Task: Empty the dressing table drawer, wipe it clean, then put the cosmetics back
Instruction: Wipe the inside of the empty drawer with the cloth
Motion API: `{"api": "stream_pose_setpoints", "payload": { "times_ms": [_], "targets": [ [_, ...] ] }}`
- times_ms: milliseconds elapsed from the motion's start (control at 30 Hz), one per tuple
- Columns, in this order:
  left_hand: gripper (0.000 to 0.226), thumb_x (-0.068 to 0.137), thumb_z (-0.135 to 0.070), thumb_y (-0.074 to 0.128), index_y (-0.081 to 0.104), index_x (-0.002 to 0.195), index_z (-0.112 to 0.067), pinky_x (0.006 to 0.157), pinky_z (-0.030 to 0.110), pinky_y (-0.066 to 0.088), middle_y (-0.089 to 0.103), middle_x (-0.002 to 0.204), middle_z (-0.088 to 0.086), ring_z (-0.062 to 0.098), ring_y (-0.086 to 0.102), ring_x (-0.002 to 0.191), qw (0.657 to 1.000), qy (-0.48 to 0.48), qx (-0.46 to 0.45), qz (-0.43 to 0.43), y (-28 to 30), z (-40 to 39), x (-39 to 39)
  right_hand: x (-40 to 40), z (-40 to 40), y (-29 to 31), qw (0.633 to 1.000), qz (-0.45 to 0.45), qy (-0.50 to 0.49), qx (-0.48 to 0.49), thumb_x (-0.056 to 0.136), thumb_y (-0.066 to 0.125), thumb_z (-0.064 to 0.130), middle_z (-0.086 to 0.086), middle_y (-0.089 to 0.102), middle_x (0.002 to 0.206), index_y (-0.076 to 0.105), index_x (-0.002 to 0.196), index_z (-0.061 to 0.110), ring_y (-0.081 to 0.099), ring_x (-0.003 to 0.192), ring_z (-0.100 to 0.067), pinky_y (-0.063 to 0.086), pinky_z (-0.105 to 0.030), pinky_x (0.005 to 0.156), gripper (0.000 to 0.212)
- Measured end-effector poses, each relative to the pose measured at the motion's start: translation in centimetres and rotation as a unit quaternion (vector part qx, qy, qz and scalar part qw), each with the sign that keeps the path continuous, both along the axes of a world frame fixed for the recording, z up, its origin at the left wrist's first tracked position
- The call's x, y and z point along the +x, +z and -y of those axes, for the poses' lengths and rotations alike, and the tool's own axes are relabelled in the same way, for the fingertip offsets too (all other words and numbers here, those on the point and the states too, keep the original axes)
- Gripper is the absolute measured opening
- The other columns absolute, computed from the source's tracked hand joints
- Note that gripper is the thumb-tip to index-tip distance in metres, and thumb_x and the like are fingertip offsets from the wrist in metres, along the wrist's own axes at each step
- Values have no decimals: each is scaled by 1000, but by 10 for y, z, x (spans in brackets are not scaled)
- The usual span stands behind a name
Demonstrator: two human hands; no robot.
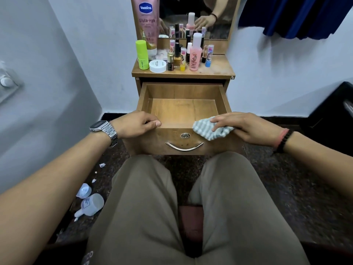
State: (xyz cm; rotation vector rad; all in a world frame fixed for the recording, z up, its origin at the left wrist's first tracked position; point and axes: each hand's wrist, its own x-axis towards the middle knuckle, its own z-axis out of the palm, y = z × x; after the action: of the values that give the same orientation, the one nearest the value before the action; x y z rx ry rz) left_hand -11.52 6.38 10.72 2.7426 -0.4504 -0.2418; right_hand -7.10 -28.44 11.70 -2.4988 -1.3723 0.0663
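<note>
The wooden drawer (182,92) stands pulled out and holds nothing inside. My left hand (133,124) grips its front left corner, fingers curled over the rim. My right hand (246,126) presses a grey-and-white striped cloth (212,129) with straight fingers onto the drawer's front right rim. The cosmetics stand on the dressing table top (219,66): a lime green bottle (142,54), a white jar (157,66), a pink bottle (195,54), a tall pink Vaseline tube (147,20) and several small lipsticks and vials.
A mirror (200,16) stands behind the cosmetics. On the dark floor at the left lie a white bottle (91,205) and scraps of paper. My legs are right below the drawer front with its metal handle (184,147). Blue fabric hangs at the upper right.
</note>
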Motion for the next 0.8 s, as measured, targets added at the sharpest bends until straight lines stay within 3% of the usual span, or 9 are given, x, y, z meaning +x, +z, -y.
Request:
{"api": "stream_pose_setpoints", "payload": {
  "times_ms": [167, 233, 333, 400, 467, 533, 600, 667, 800],
  "targets": [
    [58, 94, -56, 21, 58, 100, -13, 81, 43, 46, 65, 96, 4, 26, 59, 90, 999, 23, 38, 10, -6, 8, 0, 2, -78, -12, 998, -31, 56, -6, 88, 45, 4, 4, 51, 141, 60, 126, 20, 50, 127, -16, 37, -31, 107, 44],
    [43, 101, -44, 25, 51, 89, -12, 74, 38, 42, 61, 90, 5, 30, 57, 88, 997, 45, 39, 43, -10, 7, 2, 16, -102, -6, 996, -77, 36, -10, 93, 50, 7, 6, 59, 131, 62, 124, 23, 56, 117, -15, 40, -30, 102, 37],
    [33, 103, -29, 31, 50, 82, -10, 67, 34, 31, 58, 83, 13, 33, 53, 84, 993, 72, 45, 78, -12, 6, 6, 55, -118, 15, 984, -160, -79, 12, 97, 49, 17, 7, 64, 99, 63, 108, 23, 57, 87, -12, 43, -27, 79, 19],
    [36, 103, -29, 31, 51, 80, -10, 66, 32, 28, 54, 79, 8, 28, 49, 78, 994, 69, 54, 72, -12, 6, 8, 82, -125, 23, 960, -170, -198, 99, 98, 46, 20, 0, 62, 111, 62, 112, 16, 54, 92, -14, 46, -26, 74, 22],
    [37, 103, -29, 30, 51, 79, -11, 65, 31, 26, 52, 77, 6, 24, 46, 75, 994, 65, 60, 64, -13, 6, 11, 97, -139, 20, 947, -107, -250, 171, 99, 44, 22, -4, 56, 131, 60, 118, 11, 54, 103, -15, 48, -21, 77, 27],
    [38, 103, -30, 29, 53, 80, -11, 64, 31, 26, 52, 76, 6, 24, 47, 74, 994, 62, 63, 69, -14, 6, 13, 99, -157, 12, 968, -90, -209, 109, 100, 44, 25, -7, 56, 132, 56, 126, 15, 59, 105, -20, 49, -25, 79, 30],
    [40, 103, -32, 28, 56, 84, -10, 65, 32, 29, 57, 81, 10, 27, 51, 77, 993, 60, 64, 75, -17, 7, 14, 100, -175, -3, 982, -124, -139, -31, 100, 44, 35, -6, 51, 139, 48, 138, 18, 54, 118, -22, 43, -27, 95, 42],
    [39, 103, -34, 27, 55, 87, -11, 68, 35, 36, 64, 93, 16, 33, 57, 86, 993, 60, 62, 77, -20, 9, 16, 106, -187, -20, 977, -146, -113, -106, 99, 43, 40, -5, 46, 145, 45, 141, 18, 45, 130, -23, 35, -29, 107, 48],
    [35, 102, -38, 26, 48, 83, -18, 69, 34, 38, 64, 98, 16, 32, 59, 89, 994, 60, 50, 74, -25, 11, 18, 124, -207, -56, 959, -91, -109, -246, 98, 48, 37, -10, 21, 158, 22, 152, 17, 31, 141, -27, 28, -32, 112, 63]
  ]
}}
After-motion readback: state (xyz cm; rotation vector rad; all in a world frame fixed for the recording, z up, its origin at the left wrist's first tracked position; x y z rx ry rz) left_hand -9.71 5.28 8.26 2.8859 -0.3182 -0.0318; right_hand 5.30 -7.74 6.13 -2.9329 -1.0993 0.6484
